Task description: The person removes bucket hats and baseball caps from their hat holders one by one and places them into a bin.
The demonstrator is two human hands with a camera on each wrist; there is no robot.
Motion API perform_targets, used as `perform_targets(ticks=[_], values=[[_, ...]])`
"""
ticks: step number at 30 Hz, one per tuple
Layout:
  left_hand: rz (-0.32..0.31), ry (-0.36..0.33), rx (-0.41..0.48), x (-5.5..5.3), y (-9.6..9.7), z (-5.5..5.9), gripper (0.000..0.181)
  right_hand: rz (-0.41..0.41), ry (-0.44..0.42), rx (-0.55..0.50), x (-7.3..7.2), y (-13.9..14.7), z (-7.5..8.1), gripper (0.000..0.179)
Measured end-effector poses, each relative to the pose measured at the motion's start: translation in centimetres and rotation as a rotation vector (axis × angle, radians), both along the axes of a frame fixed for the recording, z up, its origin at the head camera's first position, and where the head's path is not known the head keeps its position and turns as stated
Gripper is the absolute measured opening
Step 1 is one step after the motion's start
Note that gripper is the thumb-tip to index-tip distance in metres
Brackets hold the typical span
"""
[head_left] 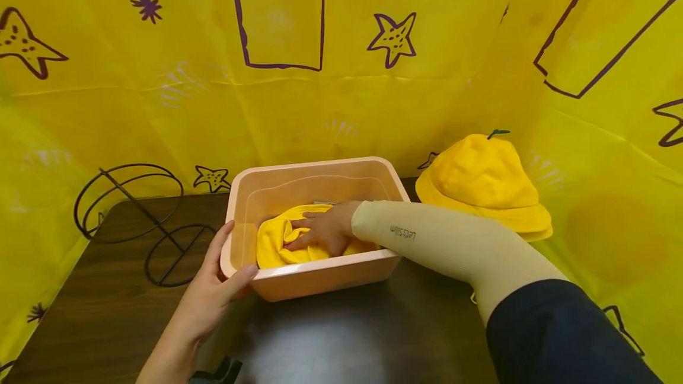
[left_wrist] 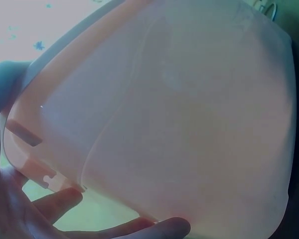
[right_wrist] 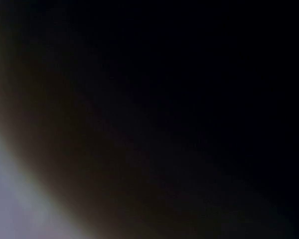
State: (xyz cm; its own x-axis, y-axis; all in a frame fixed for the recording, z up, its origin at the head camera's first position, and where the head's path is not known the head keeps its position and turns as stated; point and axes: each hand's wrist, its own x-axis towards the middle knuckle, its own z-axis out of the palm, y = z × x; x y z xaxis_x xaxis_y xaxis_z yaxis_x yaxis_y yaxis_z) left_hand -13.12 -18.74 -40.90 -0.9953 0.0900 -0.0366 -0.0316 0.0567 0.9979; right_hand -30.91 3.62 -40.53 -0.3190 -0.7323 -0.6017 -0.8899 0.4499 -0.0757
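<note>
Head, bin work: apparently settling yellow cloth (head_left: 274,245) inside pink bin (head_left: 325,280); next, probably smoothing folds while steadying the bin.
Right hand (head_left: 328,231): spread, fingers fairly straight, resting on cloth.
Left hand (head_left: 216,283): curled round near-left corner.
Left wrist, bin wall: thumb at lip, fingers about outside.
Right wrist, darkness: impossible to tell grip.

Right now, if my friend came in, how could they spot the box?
Look at the dark brown table in front of the starry yellow backdrop. Between the black wire stand on the left and the yellow hat on the right is the box. Unlike them, it's pale pink, with crumpled yellow cloth inside and the person's left hand holding one corner.
</note>
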Motion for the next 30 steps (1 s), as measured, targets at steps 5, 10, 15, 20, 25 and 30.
perform_targets(ticks=[5, 10, 15, 20, 25, 30], values=[[0.0, -0.009, -0.017, -0.2, 0.2, -0.2, 0.085, -0.147, -0.165, -0.094, -0.6, 0.2, 2.0, 0.083], [0.005, 0.003, 0.002, 0.0, 0.2, -0.3, 0.084, -0.169, -0.245, -0.308, -1.4, 0.9, 5.4, 0.057], [0.019, 0.015, 0.002, 0.5, -0.3, -0.2, 0.085, -0.208, -0.246, -0.606, -2.0, 2.9, 9.1, 0.065], [0.014, 0.019, 0.019, 0.5, -0.5, -0.3, 0.085, -0.296, -0.158, -0.859, -2.1, 6.4, 12.1, 0.092], [-0.003, 0.032, 0.048, 0.2, 0.1, -0.4, 0.084, -0.483, 0.104, -0.935, -2.3, 11.6, 14.6, 0.097], [0.0, 0.032, 0.027, 0.1, 0.2, -0.2, 0.085, -0.695, 0.36, -0.73, -2.3, 17.0, 16.6, 0.097]])
